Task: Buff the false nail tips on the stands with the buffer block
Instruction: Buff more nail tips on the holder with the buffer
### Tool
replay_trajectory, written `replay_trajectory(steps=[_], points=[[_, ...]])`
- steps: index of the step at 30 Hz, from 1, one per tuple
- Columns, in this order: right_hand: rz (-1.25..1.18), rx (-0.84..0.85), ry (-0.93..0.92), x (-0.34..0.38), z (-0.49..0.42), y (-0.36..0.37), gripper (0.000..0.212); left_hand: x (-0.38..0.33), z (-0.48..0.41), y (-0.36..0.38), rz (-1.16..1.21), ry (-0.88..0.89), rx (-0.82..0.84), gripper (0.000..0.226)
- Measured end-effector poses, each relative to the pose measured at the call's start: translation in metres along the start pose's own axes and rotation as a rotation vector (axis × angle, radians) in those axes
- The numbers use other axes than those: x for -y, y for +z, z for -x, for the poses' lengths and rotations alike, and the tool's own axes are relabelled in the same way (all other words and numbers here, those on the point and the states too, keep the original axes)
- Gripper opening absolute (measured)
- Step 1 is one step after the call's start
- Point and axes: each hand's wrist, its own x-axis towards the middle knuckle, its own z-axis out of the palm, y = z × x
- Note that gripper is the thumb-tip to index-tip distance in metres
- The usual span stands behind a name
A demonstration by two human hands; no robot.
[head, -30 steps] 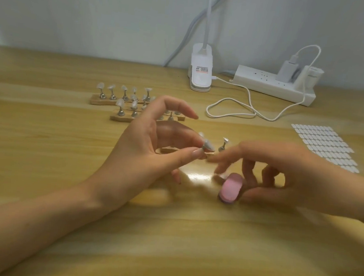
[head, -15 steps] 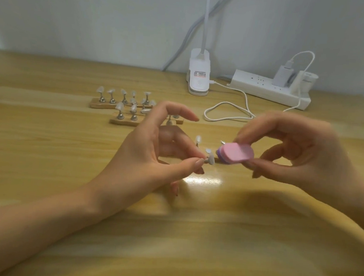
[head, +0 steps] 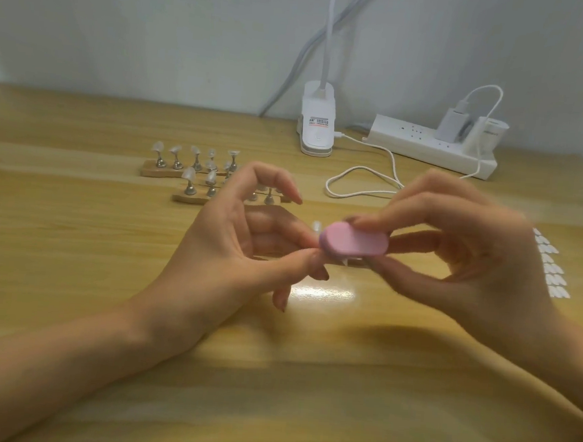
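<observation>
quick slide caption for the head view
Right hand holds an oval pink buffer block against a white false nail tip pinched by the left hand.

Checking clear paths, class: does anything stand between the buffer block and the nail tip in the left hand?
Nothing visible: the right hand holds the buffer block against the nail tip the left hand pinches.

R hand is up off the table now, not low by it like 1 s ago. The pink buffer block is no longer tucked under that hand; thumb & fingers pinch it out front. Vs 0.5 s ago the block is further left, right on top of the nail tip that L hand pinches. Only a small white bit of the tip peeks out below. R hand now hides more of the white sticker sheet.
</observation>
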Motion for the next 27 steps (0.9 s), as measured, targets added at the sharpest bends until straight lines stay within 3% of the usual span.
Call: replay_trajectory(steps=[11, 14, 18, 23, 27], points=[[0.020, 0.026, -0.038, 0.001, 0.001, 0.003, 0.025, 0.000, 0.000, 0.001, 0.033, -0.001, 0.020, 0.056], [0.023, -0.037, 0.001, 0.000, 0.000, -0.001, 0.025, 0.000, -0.001, 0.000, 0.034, -0.015, 0.000, 0.053], [0.051, 0.024, -0.053, -0.001, 0.001, -0.001, 0.025, 0.000, -0.001, 0.000, 0.040, -0.024, -0.001, 0.051], [0.004, -0.178, 0.108, -0.014, 0.000, -0.026, 0.023, -0.001, 0.000, -0.002, 0.048, -0.024, 0.029, 0.044], [-0.074, -0.038, 0.135, -0.013, 0.003, -0.020, 0.024, 0.000, -0.001, -0.002, 0.062, -0.033, 0.069, 0.038]])
